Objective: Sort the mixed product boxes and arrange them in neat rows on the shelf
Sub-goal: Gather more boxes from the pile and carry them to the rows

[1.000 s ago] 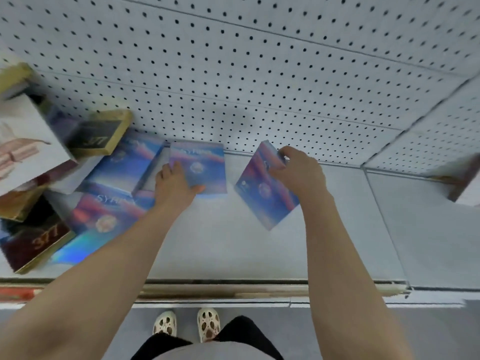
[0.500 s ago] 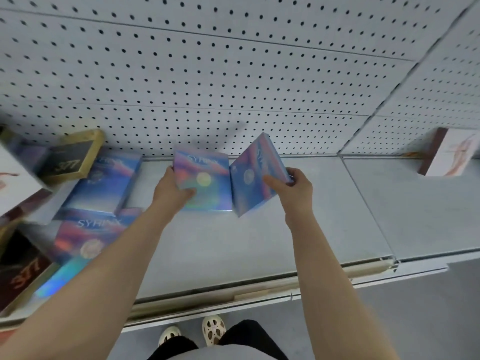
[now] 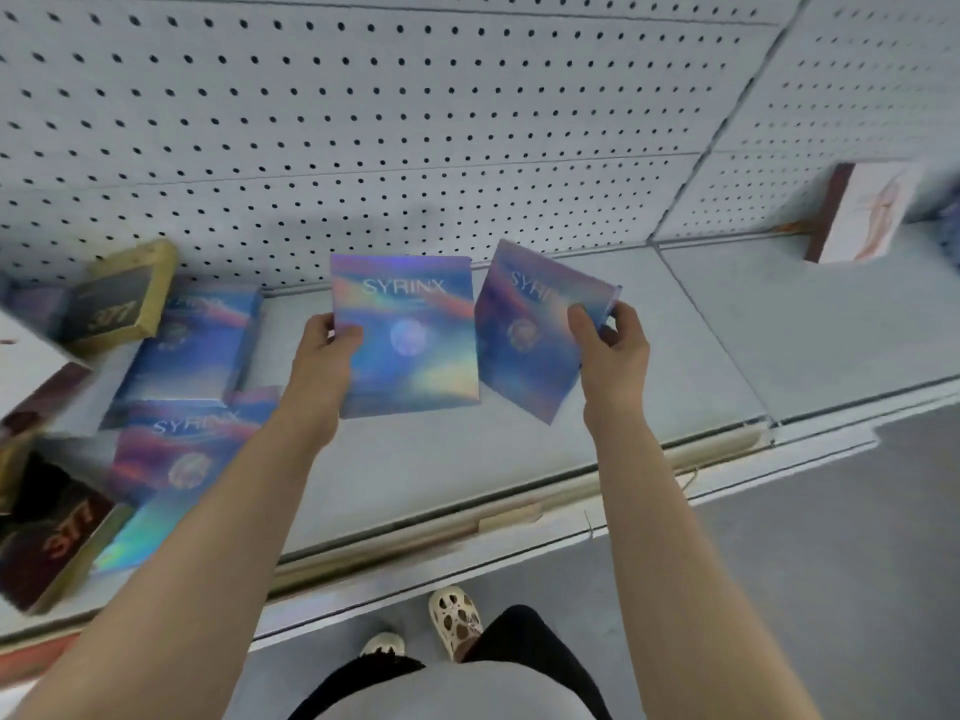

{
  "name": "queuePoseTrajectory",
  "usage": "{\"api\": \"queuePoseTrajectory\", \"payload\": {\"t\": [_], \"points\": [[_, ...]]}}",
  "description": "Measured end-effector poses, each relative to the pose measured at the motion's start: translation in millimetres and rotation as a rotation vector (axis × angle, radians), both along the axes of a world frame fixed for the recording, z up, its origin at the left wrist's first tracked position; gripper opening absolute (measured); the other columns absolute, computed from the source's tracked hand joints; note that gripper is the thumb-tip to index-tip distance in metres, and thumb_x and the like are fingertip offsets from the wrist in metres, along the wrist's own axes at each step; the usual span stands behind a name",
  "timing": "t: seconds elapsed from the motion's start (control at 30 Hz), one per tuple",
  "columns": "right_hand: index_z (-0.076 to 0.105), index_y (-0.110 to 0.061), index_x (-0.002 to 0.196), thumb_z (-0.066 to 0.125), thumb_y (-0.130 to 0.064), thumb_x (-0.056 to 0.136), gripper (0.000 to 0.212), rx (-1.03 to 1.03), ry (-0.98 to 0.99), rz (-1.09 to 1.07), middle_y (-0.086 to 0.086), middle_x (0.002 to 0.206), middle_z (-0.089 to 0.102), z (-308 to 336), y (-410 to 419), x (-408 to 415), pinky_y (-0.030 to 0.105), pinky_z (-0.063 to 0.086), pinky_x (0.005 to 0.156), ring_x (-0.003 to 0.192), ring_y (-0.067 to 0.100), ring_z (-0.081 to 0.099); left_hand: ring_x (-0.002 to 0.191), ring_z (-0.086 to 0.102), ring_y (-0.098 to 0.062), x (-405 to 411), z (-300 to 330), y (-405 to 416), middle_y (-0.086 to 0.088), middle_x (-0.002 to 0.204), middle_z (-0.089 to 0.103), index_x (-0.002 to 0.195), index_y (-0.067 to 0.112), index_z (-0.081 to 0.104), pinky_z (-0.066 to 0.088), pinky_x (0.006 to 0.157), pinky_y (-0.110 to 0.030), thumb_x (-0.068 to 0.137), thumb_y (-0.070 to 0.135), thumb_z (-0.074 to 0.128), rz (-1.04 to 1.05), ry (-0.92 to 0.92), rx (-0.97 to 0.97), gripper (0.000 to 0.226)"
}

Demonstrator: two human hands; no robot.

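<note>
A grey shelf (image 3: 519, 449) fills the middle, with a pegboard (image 3: 415, 122) behind it at 12 o'clock. At 9 o'clock lies a jumble of blue boxes (image 3: 192, 350) and dark "377" boxes (image 3: 117, 304). A pale box (image 3: 867, 213) stands at 2 o'clock. The left hand (image 3: 324, 356) grips one blue box (image 3: 410, 340) by its left edge. The right hand (image 3: 610, 350) pinches a second, tilted blue box (image 3: 524, 330); the two boxes sit just beside each other, edges near.
</note>
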State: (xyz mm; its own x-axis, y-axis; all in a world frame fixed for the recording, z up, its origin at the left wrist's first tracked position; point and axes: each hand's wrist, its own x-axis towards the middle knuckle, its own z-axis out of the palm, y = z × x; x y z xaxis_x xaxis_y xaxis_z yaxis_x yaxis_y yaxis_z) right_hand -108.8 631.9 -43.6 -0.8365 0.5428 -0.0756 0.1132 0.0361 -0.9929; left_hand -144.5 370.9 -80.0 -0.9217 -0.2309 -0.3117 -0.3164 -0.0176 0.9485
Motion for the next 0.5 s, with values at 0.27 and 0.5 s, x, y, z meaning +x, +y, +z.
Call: {"api": "queuePoseTrajectory", "payload": {"t": [0.27,0.5], "points": [[0.062,-0.030,0.088,0.067,-0.033,0.083,0.007,0.011,0.015,-0.372,0.011,0.080,0.065,2.6,25.5,134.7,0.035,0.048,0.065,0.070,0.020,0.058,0.074,0.051,-0.014,48.7,5.9,51.3,-0.003,0.087,0.056,0.090,0.015,0.054,0.039,0.064,-0.030,0.099,0.036,0.047,-0.340,0.134,-0.087,0.024],[0.062,-0.022,0.099,0.069,-0.033,0.082,0.021,-0.043,0.014,-0.608,0.012,0.084,0.063,-9.4,80.8,243.9,0.042,0.051,0.067,0.074,0.023,0.060,0.091,0.065,-0.024,98.3,19.6,129.3,-0.011,0.103,0.066,0.090,0.023,0.058,0.052,0.081,-0.044,0.082,0.045,0.059,-0.662,0.082,0.084,0.023]]}}
